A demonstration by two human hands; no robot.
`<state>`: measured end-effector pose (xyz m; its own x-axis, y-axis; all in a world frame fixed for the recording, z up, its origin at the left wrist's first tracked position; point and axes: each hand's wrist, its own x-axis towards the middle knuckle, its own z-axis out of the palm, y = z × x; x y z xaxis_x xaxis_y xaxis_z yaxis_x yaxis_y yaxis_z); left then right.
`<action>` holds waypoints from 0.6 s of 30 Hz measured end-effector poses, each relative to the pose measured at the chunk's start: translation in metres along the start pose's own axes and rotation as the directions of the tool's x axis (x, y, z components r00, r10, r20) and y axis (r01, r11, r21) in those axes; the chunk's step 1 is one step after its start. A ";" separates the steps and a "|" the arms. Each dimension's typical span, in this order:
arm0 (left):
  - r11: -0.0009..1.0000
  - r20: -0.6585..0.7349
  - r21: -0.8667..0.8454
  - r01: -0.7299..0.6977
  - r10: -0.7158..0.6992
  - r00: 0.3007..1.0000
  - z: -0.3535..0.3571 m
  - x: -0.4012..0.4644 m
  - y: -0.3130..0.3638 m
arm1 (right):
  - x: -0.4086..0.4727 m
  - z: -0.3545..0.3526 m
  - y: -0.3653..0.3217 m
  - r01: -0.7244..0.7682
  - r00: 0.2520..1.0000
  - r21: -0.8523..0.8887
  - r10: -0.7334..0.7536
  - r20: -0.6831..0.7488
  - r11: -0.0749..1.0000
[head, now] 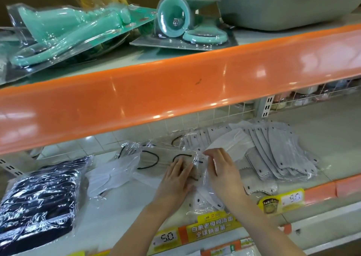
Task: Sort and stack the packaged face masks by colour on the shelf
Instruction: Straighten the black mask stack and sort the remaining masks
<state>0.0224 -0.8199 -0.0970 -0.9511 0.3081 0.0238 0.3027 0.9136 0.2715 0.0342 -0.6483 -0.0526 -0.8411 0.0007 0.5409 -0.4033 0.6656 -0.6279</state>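
On the lower shelf (121, 212), a stack of black packaged masks (41, 195) lies at the left. White packaged masks (109, 175) sit beside it. A beige mask pack with black ear loops (156, 160) lies in the middle; my left hand (175, 179) rests flat on its right end. My right hand (220, 170) touches the clear wrapping next to it, just below a white mask (232, 142). Grey packaged masks (283, 150) fan out to the right. More white masks (207, 199) lie under my wrists.
The orange edge of the upper shelf (175, 91) overhangs the masks closely. Above it lie teal blister-packed items (64, 31) and a grey tub (283, 4). Price tags (213, 228) run along the front rail. A wire grid backs the lower shelf.
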 end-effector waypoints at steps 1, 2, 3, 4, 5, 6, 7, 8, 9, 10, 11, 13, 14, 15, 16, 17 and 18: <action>1.000 -0.003 -0.028 -0.003 0.003 1.000 0.002 -0.001 0.001 | -0.003 0.003 -0.001 0.000 0.998 -0.010 0.001 0.061 1.000; 0.998 -0.020 -0.056 -0.020 0.019 1.000 0.001 -0.002 0.002 | -0.004 0.007 -0.003 -0.007 0.992 -0.025 0.010 0.125 1.000; 0.996 -0.029 -0.080 -0.040 0.038 0.999 0.000 -0.003 0.003 | -0.006 0.011 -0.004 -0.008 0.982 -0.053 0.018 0.190 0.999; 0.993 -0.032 -0.107 -0.060 0.057 0.998 -0.003 -0.004 0.004 | -0.009 0.017 -0.003 0.006 0.968 -0.093 0.018 0.250 0.996; 0.988 -0.031 -0.140 -0.070 0.066 0.997 -0.005 -0.006 0.005 | -0.011 0.023 -0.001 0.021 0.951 -0.138 0.023 0.309 0.990; 0.983 -0.035 -0.169 -0.078 0.073 0.997 -0.006 -0.008 0.004 | -0.013 0.029 0.001 0.030 0.931 -0.192 0.043 0.362 0.981; 0.980 -0.039 -0.182 -0.082 0.076 0.996 -0.007 -0.011 0.002 | -0.015 0.032 0.002 0.036 0.916 -0.237 0.062 0.396 0.971; 0.981 -0.036 -0.178 -0.079 0.073 0.997 -0.008 -0.014 0.000 | -0.017 0.035 0.003 0.055 0.908 -0.277 0.067 0.414 0.959; 0.985 -0.032 -0.158 -0.065 0.061 0.998 -0.008 -0.017 -0.004 | -0.020 0.037 0.003 0.092 0.905 -0.311 0.051 0.423 0.946; 0.990 -0.035 -0.130 -0.046 0.042 0.999 -0.008 -0.020 -0.007 | -0.022 0.038 0.004 0.119 0.901 -0.337 0.041 0.431 0.934; 0.995 -0.038 -0.097 -0.022 0.019 0.999 -0.008 -0.023 -0.011 | -0.024 0.040 0.004 0.129 0.904 -0.364 0.042 0.425 0.922; 0.999 -0.052 -0.017 0.027 -0.028 0.998 -0.010 -0.030 -0.016 | -0.025 0.041 0.003 0.150 0.904 -0.401 0.039 0.426 0.904; 0.998 -0.063 0.022 0.060 -0.058 0.996 -0.012 -0.033 -0.019 | -0.025 0.042 0.003 0.160 0.909 -0.412 0.028 0.416 0.897; 0.994 -0.074 0.043 0.103 -0.099 0.992 -0.013 -0.036 -0.021 | -0.025 0.041 0.002 0.165 0.909 -0.428 0.032 0.415 0.889; 0.987 -0.086 0.038 0.156 -0.153 0.985 -0.016 -0.039 -0.024 | -0.025 0.043 0.003 0.164 0.910 -0.448 0.040 0.412 0.879; 0.977 -0.107 0.016 0.214 -0.211 0.972 -0.019 -0.040 -0.028 | -0.024 0.044 0.003 0.158 0.912 -0.473 0.056 0.407 0.867; 0.963 -0.132 -0.013 0.268 -0.268 0.954 -0.022 -0.042 -0.034 | -0.023 0.044 0.002 0.141 0.910 -0.499 0.087 0.406 0.855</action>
<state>0.0507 -0.8694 -0.0860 -0.9969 0.0146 0.0772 0.0358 0.9591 0.2809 0.0365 -0.6799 -0.0906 -0.9465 -0.2449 0.2102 -0.2839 0.9416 -0.1810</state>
